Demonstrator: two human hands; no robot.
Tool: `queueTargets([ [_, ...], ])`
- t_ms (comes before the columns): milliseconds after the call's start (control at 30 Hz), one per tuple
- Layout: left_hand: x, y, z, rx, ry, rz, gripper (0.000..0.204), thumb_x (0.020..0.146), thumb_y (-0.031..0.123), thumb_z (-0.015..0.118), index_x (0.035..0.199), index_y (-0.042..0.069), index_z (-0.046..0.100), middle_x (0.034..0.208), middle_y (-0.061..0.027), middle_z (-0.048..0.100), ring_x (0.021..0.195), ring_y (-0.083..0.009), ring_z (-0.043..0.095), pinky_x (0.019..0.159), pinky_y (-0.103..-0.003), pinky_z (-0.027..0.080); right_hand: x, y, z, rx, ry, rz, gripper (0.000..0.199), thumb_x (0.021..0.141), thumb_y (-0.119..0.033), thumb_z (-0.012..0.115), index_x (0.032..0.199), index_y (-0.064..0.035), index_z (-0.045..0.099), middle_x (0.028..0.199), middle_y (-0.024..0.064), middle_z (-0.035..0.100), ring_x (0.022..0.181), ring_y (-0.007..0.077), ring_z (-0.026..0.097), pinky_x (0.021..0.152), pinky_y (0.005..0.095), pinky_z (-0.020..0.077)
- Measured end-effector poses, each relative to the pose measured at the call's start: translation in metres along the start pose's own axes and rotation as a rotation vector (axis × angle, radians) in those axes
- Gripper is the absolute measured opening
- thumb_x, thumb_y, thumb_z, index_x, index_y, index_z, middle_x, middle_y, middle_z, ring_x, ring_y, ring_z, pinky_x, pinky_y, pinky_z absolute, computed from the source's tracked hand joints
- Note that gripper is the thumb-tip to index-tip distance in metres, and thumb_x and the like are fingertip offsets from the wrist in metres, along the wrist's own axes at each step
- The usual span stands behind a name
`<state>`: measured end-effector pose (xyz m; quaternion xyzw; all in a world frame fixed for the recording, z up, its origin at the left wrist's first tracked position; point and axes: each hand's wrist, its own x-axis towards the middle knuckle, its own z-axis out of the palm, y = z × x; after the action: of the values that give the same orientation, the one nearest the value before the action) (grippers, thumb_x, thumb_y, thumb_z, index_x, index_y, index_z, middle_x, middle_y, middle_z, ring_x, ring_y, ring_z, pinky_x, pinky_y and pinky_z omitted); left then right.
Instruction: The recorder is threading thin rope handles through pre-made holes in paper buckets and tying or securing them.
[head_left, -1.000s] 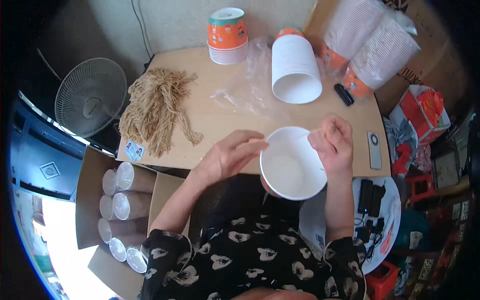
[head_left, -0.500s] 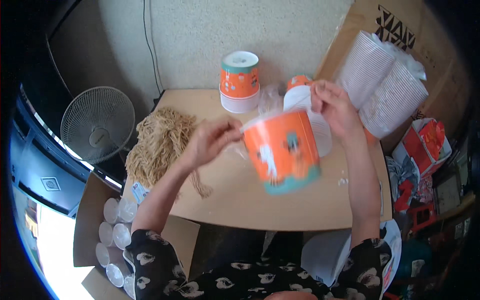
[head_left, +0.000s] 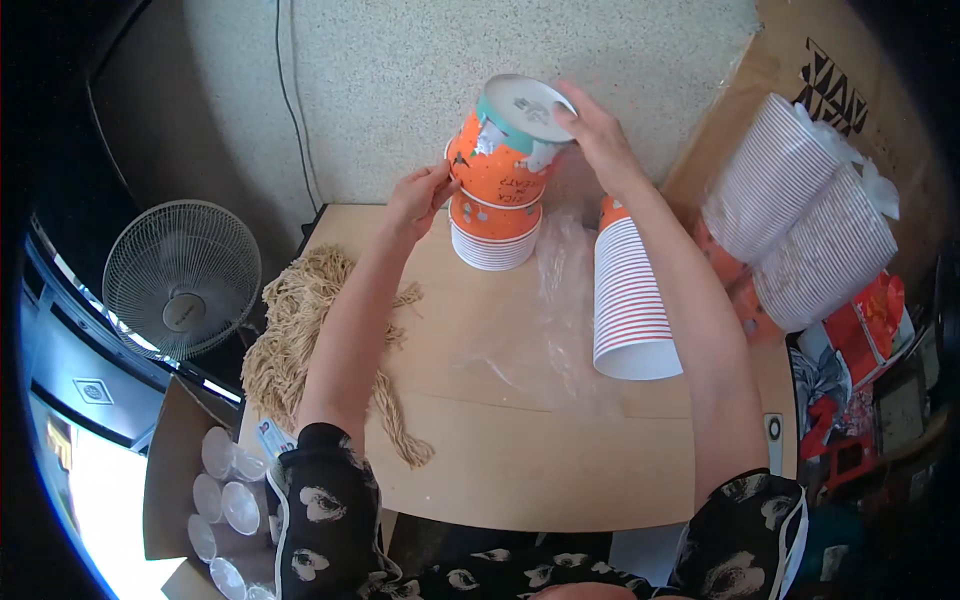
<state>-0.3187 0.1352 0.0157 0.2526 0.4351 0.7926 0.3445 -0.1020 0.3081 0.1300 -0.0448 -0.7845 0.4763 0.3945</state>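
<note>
Head: both hands (head_left: pixel 420 198) hold orange tub (head_left: pixel 500 172) (inverted) over stack (head_left: pixel 494 232).

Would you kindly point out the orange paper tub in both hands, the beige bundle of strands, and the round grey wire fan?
Orange paper tub (head_left: pixel 503 163), head view: printed side wall.
Beige bundle of strands (head_left: pixel 291 325), head view: main heap.
Round grey wire fan (head_left: pixel 183 312), head view: central hub.

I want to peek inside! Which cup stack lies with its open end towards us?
The unwrapped stack lying on its side. The stack by the wall stands upside down; the two far-right stacks lean, wrapped in plastic.
</note>
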Motion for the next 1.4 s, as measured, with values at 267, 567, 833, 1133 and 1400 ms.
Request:
queueTargets([
  [267,-0.026,-0.032,-0.013,0.765,0.234,0.289,0.041,0.093,0.023,0.067,0.133,0.016,0.062,0.111,-0.0113,0.068,0.081,-0.0209,0.071,0.067,-0.030,0.059,0.015,0.020,0.044,-0.406,-0.118,0.075,0.062,0.099,-0.040,0.051,0.143,0.0035,0.043,0.141,0.0231,0.052,0.131,0.0370,0.049,0.111,0.0402,0.0370],
  [567,-0.064,-0.084,-0.022,1.158,0.279,0.706,0.035,0.090,0.015,0.067,0.124,0.003,0.063,0.095,-0.0170,0.071,0.079,-0.0269,0.071,0.070,-0.036,0.057,-0.009,0.044,0.047,-0.534,0.016,0.275,0.065,0.099,-0.045,0.045,0.145,0.0007,0.039,0.141,0.0279,0.050,0.133,0.0412,0.047,0.111,0.0462,0.0355],
  [833,-0.217,-0.093,0.107,0.819,-0.245,0.489,0.018,0.086,0.008,0.071,0.101,0.000,0.065,0.087,-0.0107,0.069,0.075,-0.0189,0.070,0.065,-0.032,0.058,-0.199,-0.053,-0.103,-0.568,0.127,-0.003,0.015,0.088,-0.005,0.063,0.101,0.0006,0.063,0.086,0.0133,0.066,0.079,0.0252,0.066,0.073,0.0355,0.0522],
  [1133,-0.237,-0.170,0.156,0.824,-0.053,0.622,0.020,0.079,0.005,0.076,0.090,0.000,0.061,0.079,-0.0125,0.062,0.067,-0.0243,0.062,0.061,-0.036,0.051,-0.337,-0.003,-0.105,-0.824,0.417,0.203,0.018,0.085,-0.007,0.073,0.091,0.0015,0.058,0.085,0.0108,0.058,0.071,0.0223,0.059,0.067,0.0343,0.0481],
  [1400,-0.242,-0.176,0.168,0.950,0.117,0.621,0.015,0.080,0.006,0.073,0.086,0.001,0.060,0.077,-0.0167,0.065,0.066,-0.0271,0.066,0.061,-0.038,0.052,-0.347,0.005,-0.092,-0.852,0.555,0.060,0.018,0.090,-0.010,0.070,0.088,0.0004,0.056,0.077,0.0106,0.057,0.066,0.0221,0.056,0.063,0.0339,0.0462],
])
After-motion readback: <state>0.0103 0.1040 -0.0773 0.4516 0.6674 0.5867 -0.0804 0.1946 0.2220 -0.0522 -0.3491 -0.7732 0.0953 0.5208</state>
